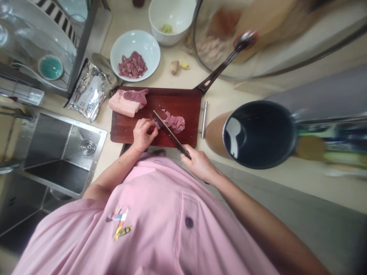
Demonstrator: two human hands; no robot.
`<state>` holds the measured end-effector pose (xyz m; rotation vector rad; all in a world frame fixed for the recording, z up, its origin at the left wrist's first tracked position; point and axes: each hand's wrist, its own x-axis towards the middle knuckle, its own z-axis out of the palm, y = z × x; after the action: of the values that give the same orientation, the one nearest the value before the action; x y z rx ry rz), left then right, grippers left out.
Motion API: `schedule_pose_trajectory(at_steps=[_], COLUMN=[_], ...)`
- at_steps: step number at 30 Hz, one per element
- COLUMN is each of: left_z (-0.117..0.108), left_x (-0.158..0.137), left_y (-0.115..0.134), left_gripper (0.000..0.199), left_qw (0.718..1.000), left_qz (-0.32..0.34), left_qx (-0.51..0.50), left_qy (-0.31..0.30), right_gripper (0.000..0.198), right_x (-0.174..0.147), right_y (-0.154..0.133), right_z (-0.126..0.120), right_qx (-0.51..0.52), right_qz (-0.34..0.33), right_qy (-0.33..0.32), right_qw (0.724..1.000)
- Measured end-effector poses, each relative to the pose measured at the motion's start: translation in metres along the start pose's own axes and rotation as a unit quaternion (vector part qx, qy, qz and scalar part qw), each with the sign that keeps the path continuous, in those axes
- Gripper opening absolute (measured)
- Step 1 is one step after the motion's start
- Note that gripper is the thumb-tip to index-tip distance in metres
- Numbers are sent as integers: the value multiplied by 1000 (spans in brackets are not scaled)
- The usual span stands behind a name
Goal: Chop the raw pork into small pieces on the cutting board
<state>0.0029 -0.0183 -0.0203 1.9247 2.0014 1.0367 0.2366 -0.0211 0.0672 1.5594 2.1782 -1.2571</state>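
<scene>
Seen from above, you are at a red-brown board (pixel 179 102) on a pale tabletop (pixel 164 83). Your right hand (pixel 200 164) is closed around the handle of a knife (pixel 172 134), its blade slanting away to the far left. Your left hand (pixel 144 133) pinches a small piece (pixel 155 123) of meat, fingertips and thumb just left of the blade; whether the edge touches the board cannot be told. Thin slices (pixel 175 123) lie in a loose heap right of the blade, and a slab (pixel 123 105) with a thick pale fat layer rests at the board's far left corner.

To slice well here, tuck your left fingertips back and let your knuckles guide the blade, since so short a piece leaves little room. Draw the knife in long, even strokes instead of pressing straight down; raw meat is likely to slide. Keep the slices equally thin, and the heap clear of the edge.
</scene>
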Motion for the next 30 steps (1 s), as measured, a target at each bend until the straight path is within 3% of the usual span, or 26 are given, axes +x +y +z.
schedule_pose_trajectory(at_steps=[6,14,21,30], left_z=[-1,-1,-3,1], left_x=[1,2,3,1], left_y=[1,0,2,3], left_gripper=[6,17,19,18], left_qw=[1000,1000,1000,1000], left_qz=[-7,7,-7,-12], left_qx=[-3,10,14,22], left_qy=[-4,7,-3,-13], right_gripper=[44,38,34,35], right_x=[2,-21,14,16], right_y=[-12,-4,-22,-17], right_z=[-1,-3,7,7], right_qx=[-58,-72,-81,-109], right_qz=[17,-21,-38,-29], right_qy=[68,2,19,7], right_qw=[996,997,996,994])
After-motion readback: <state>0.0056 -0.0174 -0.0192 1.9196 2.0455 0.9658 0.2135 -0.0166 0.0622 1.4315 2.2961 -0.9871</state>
